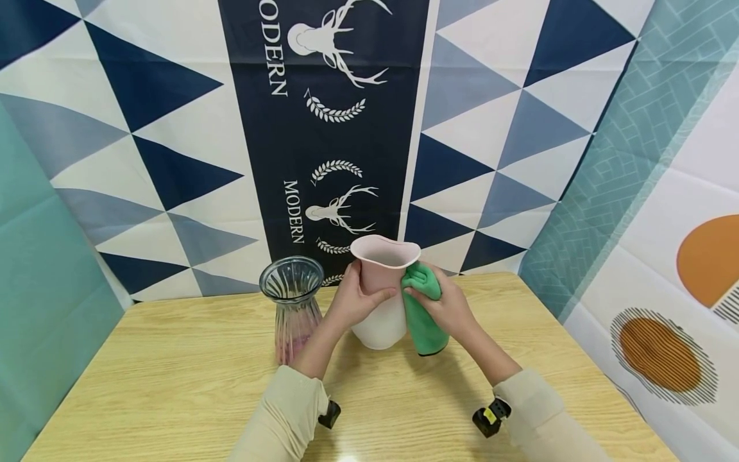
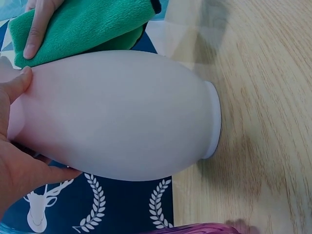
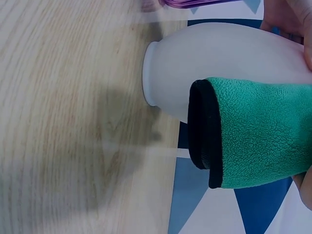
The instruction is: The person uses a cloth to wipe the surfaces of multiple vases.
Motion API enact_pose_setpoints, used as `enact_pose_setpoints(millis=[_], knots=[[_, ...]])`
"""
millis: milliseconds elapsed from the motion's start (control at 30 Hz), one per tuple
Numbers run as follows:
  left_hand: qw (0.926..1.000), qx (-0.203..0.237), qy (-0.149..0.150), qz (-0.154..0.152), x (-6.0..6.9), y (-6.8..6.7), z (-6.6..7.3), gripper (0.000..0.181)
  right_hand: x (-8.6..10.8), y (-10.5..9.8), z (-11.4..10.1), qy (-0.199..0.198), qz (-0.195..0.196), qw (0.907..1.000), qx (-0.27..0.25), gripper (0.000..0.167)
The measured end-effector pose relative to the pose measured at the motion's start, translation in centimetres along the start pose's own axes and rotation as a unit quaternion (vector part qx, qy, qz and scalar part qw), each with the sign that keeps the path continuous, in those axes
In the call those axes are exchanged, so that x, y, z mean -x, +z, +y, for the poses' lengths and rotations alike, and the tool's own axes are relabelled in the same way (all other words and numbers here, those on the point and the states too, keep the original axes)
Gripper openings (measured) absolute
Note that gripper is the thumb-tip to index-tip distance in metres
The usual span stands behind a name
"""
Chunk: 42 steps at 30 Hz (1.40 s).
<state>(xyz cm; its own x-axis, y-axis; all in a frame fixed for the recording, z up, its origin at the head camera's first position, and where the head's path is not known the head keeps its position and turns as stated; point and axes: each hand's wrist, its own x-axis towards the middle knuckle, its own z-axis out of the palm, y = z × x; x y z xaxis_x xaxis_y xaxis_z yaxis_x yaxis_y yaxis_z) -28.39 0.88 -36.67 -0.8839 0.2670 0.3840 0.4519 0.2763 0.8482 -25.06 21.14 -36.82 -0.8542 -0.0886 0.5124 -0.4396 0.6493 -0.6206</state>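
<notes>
A pink-and-white vase with a wavy rim stands roughly upright near the back of the table; I cannot tell whether its base touches the wood. My left hand grips its pink neck, thumb across the front. At the neck's right side, my right hand holds a folded green cloth with a black edge against the vase. Part of the cloth hangs down beside the vase's body, as the right wrist view shows with the cloth in front of it.
A ribbed glass vase, bluish above and pink below, stands left of the hands, partly behind the left forearm. The wooden table reaches a patterned cloth backdrop behind. Cloth walls flank the left and right sides.
</notes>
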Motion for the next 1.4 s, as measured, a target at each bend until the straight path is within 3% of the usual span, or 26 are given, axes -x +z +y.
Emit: enact_pose_setpoints(millis=[767, 1000, 1400], knots=[[0.9998, 0.014, 0.002, -0.016, -0.2, -0.4, 0.4, 0.081, 1.4, 0.4, 1.1, 0.019, -0.014, 0.9997, -0.006, 0.053], [0.9995, 0.019, -0.007, -0.024, -0.1, -0.5, 0.4, 0.082, 2.4, 0.9, 2.0, 0.044, -0.03, 0.9986, -0.001, 0.054], [0.9993, 0.037, 0.006, 0.0, 0.0, 0.1, 0.0, 0.08, 3.7, 1.7, 3.8, 0.05, -0.038, 0.998, 0.012, 0.055]])
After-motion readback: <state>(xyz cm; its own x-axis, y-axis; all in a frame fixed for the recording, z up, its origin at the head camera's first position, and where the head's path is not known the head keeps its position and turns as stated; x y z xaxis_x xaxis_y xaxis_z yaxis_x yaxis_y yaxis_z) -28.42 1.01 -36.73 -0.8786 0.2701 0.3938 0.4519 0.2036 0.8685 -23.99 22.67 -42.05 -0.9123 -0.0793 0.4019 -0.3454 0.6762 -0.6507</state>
